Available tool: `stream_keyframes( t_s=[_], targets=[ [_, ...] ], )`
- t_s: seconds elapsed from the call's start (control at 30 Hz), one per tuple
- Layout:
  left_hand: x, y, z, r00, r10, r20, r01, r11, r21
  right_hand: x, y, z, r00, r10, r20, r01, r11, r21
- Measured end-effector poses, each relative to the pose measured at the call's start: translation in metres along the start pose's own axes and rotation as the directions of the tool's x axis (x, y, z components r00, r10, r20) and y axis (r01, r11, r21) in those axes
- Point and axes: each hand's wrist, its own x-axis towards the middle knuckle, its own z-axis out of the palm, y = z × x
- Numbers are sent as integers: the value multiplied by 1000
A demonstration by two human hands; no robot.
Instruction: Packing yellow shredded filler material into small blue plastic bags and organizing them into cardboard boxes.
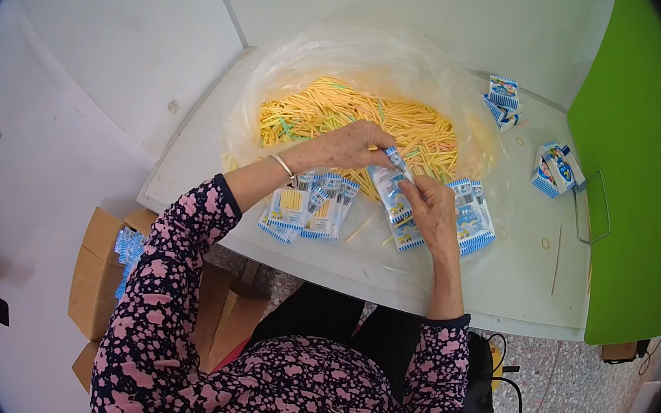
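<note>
Between my two hands a small blue-and-white plastic packet is held tilted, just in front of a heap of thin yellow sticks. My left hand pinches its top corner, fingers closed. My right hand grips its right edge with thumb and fingers. Under the right hand lie more flat blue-and-white packets. Below my left wrist, several packets with yellow sticks inside overlap on the table. What is inside the held packet is hard to make out.
The heap lies in a large see-through plastic bag on the white table. Banded packet bundles and a wire stand are at the right, beside a green panel. Rubber bands lie nearby. Cardboard boxes stand low at left.
</note>
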Motion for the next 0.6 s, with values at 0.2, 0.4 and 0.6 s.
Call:
stream_keyframes(
  t_s=[0.2, 0.4, 0.6],
  targets=[
    [40, -28, -5, 996, -64, -63, 66, 998, 23, 4, 15, -17, 916, 138, -376, 20, 921, 388],
    [80, -22, 27, 996, -89, -18, 81, 781, 620, 5, 17, -28, 787, 240, -568, 126, 839, 529],
    [98, -24, 38, 985, -144, 98, 31, 697, 716, 5, 9, -30, 751, 280, -598, 129, 826, 549]
  ],
)
